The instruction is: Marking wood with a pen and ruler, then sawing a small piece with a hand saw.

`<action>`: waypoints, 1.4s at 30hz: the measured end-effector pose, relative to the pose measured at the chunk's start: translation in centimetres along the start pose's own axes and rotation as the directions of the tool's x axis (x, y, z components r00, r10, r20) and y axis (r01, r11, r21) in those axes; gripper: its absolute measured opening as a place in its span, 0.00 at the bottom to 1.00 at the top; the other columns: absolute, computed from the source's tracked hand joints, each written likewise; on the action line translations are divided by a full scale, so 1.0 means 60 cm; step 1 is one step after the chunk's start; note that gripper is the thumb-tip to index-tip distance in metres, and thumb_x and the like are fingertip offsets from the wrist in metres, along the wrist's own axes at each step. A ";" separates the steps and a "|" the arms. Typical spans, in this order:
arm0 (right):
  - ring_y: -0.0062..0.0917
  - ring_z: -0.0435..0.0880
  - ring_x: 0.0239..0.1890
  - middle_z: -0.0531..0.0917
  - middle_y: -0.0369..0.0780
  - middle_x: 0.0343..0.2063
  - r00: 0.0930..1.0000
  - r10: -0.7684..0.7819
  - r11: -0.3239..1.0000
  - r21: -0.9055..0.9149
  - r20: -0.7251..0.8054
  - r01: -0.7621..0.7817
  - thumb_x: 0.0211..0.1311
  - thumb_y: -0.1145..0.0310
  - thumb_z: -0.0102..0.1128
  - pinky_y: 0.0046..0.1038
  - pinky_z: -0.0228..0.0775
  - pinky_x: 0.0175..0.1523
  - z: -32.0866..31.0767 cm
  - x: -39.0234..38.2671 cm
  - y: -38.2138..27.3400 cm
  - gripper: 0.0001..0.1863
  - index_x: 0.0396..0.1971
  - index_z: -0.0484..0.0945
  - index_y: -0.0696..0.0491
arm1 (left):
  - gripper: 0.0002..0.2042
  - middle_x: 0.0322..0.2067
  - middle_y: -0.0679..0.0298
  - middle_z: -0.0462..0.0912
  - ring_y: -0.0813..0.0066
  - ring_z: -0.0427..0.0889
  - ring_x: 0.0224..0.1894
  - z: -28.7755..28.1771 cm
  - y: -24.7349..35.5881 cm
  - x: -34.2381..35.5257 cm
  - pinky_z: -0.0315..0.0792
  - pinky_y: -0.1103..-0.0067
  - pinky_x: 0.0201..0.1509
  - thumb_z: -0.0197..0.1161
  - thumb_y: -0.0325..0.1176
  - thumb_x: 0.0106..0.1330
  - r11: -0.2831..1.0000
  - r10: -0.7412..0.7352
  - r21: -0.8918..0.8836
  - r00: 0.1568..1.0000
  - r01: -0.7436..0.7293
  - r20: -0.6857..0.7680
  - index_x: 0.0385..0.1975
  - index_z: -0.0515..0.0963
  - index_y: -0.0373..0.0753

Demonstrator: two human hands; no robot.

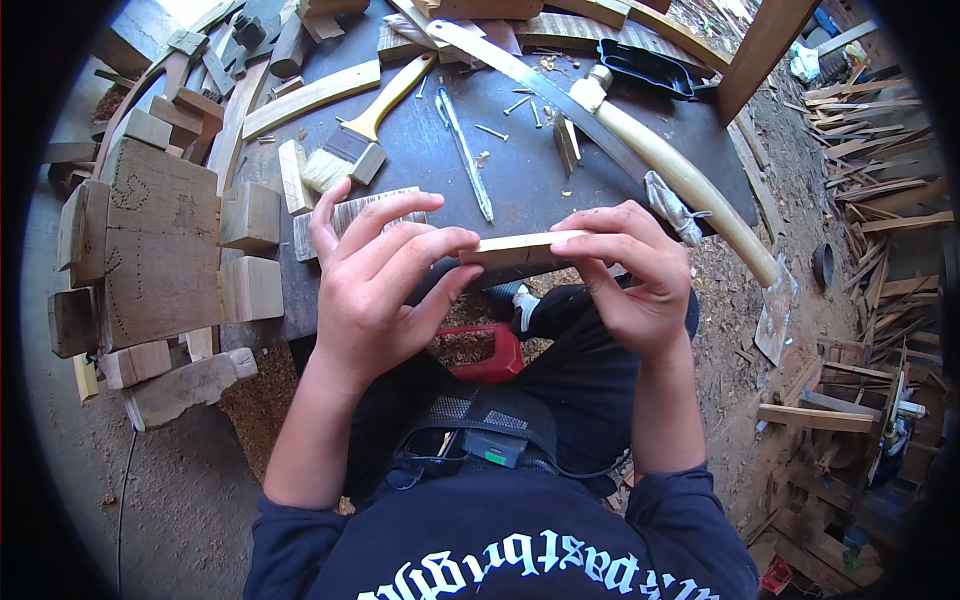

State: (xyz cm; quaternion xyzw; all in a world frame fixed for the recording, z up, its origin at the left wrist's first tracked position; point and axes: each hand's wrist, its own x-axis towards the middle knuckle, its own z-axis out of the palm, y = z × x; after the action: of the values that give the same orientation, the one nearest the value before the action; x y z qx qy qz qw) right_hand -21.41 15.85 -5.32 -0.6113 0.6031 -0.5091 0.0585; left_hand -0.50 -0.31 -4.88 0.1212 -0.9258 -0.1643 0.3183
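Note:
A short, flat piece of pale wood (515, 249) is held level between my two hands, just over the near edge of the dark worktable (520, 190). My left hand (385, 260) pinches its left end between thumb and fingers. At the right end, my right hand (628, 270) grips it the same way. Faint lines cross its side. Beyond the wood lies a clear pen (462, 150). By my left fingers are a striped wood block (350, 220) and a paintbrush (385, 105) with a yellow handle and pale bristles.
A hammer (690, 175) and a long saw blade (600, 130) with a wrapped end lie at the right. Nails (492, 131) and a black tray (645, 68) are farther back. Wooden blocks (160, 240) crowd the left; scrap wood (880, 200) is heaped on the ground at right.

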 end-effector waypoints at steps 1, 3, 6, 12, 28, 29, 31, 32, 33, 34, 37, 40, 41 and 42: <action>0.29 0.84 0.38 0.89 0.39 0.39 1.000 -0.001 1.000 0.001 -0.001 0.001 0.49 0.83 0.70 0.30 0.77 0.43 0.003 0.002 -0.007 0.18 0.41 0.90 0.50 | 0.13 0.37 0.74 0.87 0.65 0.83 0.57 -0.002 0.000 -0.001 0.53 0.54 0.74 0.80 0.33 0.53 1.000 -0.003 0.000 1.000 0.003 0.011 0.37 0.86 0.48; 0.29 0.84 0.41 0.87 0.41 0.44 0.996 0.093 0.988 -0.125 -0.004 -0.093 0.51 0.81 0.70 0.30 0.76 0.45 0.005 0.010 -0.022 0.19 0.44 0.89 0.49 | 0.14 0.38 0.73 0.87 0.64 0.81 0.59 -0.006 0.004 0.002 0.52 0.54 0.75 0.81 0.36 0.52 1.000 -0.015 0.020 0.999 0.014 0.038 0.39 0.86 0.48; 0.29 0.82 0.44 0.84 0.41 0.52 0.993 0.095 0.979 -0.184 0.064 -0.082 0.50 0.77 0.72 0.30 0.76 0.46 0.002 0.009 -0.022 0.20 0.46 0.88 0.48 | 0.17 0.42 0.72 0.86 0.63 0.78 0.62 -0.007 0.008 0.005 0.51 0.53 0.75 0.81 0.41 0.52 0.997 -0.046 0.061 0.995 0.041 0.086 0.41 0.87 0.49; 0.32 0.82 0.44 0.85 0.38 0.49 0.991 0.021 0.973 -0.232 0.132 0.010 0.49 0.75 0.75 0.32 0.76 0.50 0.000 0.013 -0.015 0.21 0.47 0.87 0.49 | 0.17 0.47 0.70 0.84 0.59 0.74 0.65 -0.009 0.006 0.002 0.50 0.52 0.74 0.80 0.44 0.52 0.993 -0.032 0.115 0.996 0.022 0.084 0.42 0.87 0.50; 0.27 0.83 0.45 0.86 0.39 0.50 0.990 0.116 0.986 -0.133 0.084 -0.104 0.52 0.82 0.71 0.24 0.75 0.40 -0.033 -0.016 -0.009 0.19 0.46 0.87 0.52 | 0.07 0.25 0.66 0.79 0.67 0.78 0.26 -0.053 -0.018 -0.148 0.69 0.71 0.35 0.68 0.23 0.56 0.985 0.047 0.174 0.970 -0.005 -0.238 0.34 0.83 0.38; 0.25 0.83 0.45 0.85 0.40 0.51 0.990 0.134 0.984 -0.126 0.054 -0.126 0.51 0.82 0.72 0.22 0.74 0.39 -0.033 -0.020 -0.008 0.20 0.46 0.87 0.52 | 0.08 0.25 0.66 0.80 0.67 0.78 0.26 -0.052 -0.015 -0.150 0.69 0.71 0.34 0.70 0.23 0.55 0.990 0.029 0.139 0.964 0.008 -0.263 0.34 0.84 0.39; 0.25 0.83 0.44 0.85 0.41 0.52 0.993 0.110 0.986 -0.130 0.033 -0.105 0.51 0.81 0.73 0.23 0.73 0.40 -0.033 -0.022 -0.003 0.21 0.47 0.87 0.53 | 0.08 0.25 0.66 0.80 0.67 0.78 0.25 -0.048 -0.012 -0.152 0.68 0.73 0.31 0.70 0.23 0.54 0.993 0.064 0.111 0.969 -0.038 -0.239 0.34 0.84 0.38; 0.25 0.83 0.45 0.85 0.41 0.52 0.994 0.103 0.987 -0.128 0.028 -0.099 0.51 0.81 0.73 0.23 0.73 0.40 -0.030 -0.021 -0.003 0.21 0.47 0.87 0.53 | 0.09 0.24 0.66 0.80 0.68 0.79 0.24 -0.045 -0.010 -0.155 0.68 0.73 0.29 0.70 0.23 0.53 0.994 0.075 0.097 0.971 -0.055 -0.226 0.34 0.84 0.38; 0.25 0.83 0.45 0.85 0.41 0.52 0.995 0.098 0.987 -0.128 0.022 -0.095 0.51 0.80 0.73 0.23 0.73 0.40 -0.027 -0.021 -0.005 0.21 0.48 0.87 0.53 | 0.09 0.23 0.66 0.80 0.69 0.79 0.23 -0.043 -0.008 -0.161 0.67 0.74 0.27 0.71 0.23 0.53 0.994 0.087 0.078 0.973 -0.071 -0.213 0.34 0.84 0.38; 0.25 0.84 0.45 0.85 0.41 0.52 0.995 0.098 0.987 -0.129 0.022 -0.094 0.51 0.80 0.73 0.23 0.73 0.41 -0.025 -0.019 -0.003 0.21 0.48 0.87 0.52 | 0.09 0.23 0.66 0.80 0.69 0.79 0.23 -0.040 -0.011 -0.166 0.67 0.74 0.27 0.71 0.23 0.53 0.996 0.078 0.065 0.975 -0.066 -0.207 0.34 0.84 0.38; 0.25 0.84 0.46 0.85 0.41 0.52 0.995 0.102 0.988 -0.120 0.013 -0.100 0.52 0.80 0.72 0.23 0.72 0.40 -0.016 -0.015 -0.002 0.20 0.47 0.87 0.52 | 0.10 0.23 0.65 0.81 0.70 0.80 0.21 -0.038 -0.021 -0.174 0.68 0.75 0.24 0.71 0.22 0.53 0.993 0.085 0.088 0.991 -0.077 -0.099 0.35 0.83 0.38; 0.25 0.83 0.46 0.85 0.41 0.52 0.995 0.096 0.986 -0.140 0.019 -0.093 0.53 0.80 0.72 0.23 0.72 0.40 -0.018 -0.012 0.003 0.19 0.47 0.87 0.52 | 0.10 0.23 0.65 0.81 0.69 0.81 0.22 -0.028 -0.025 -0.189 0.71 0.73 0.24 0.71 0.22 0.53 0.999 0.013 0.048 0.994 -0.008 -0.109 0.35 0.83 0.38; 0.25 0.83 0.46 0.85 0.41 0.52 0.996 0.082 0.986 -0.145 0.018 -0.079 0.53 0.79 0.72 0.22 0.72 0.40 -0.020 -0.011 0.002 0.19 0.47 0.87 0.52 | 0.10 0.23 0.64 0.81 0.69 0.81 0.22 -0.025 -0.027 -0.190 0.72 0.73 0.25 0.71 0.22 0.53 0.999 0.002 0.034 0.996 0.001 -0.089 0.35 0.84 0.38; 0.26 0.84 0.47 0.86 0.41 0.51 0.994 0.106 0.984 -0.143 0.003 -0.105 0.53 0.79 0.72 0.22 0.73 0.41 -0.022 -0.012 -0.003 0.18 0.47 0.87 0.52 | 0.10 0.23 0.63 0.82 0.68 0.82 0.22 -0.024 -0.029 -0.190 0.73 0.73 0.25 0.71 0.22 0.53 1.000 -0.007 0.019 0.998 0.008 -0.069 0.36 0.84 0.38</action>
State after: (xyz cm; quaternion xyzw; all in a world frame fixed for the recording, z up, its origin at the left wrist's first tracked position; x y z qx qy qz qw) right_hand -22.03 17.16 -4.97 -0.5839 0.6692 -0.4574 0.0448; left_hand 9.37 1.53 -10.75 0.1331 -0.9153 -0.1523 0.3482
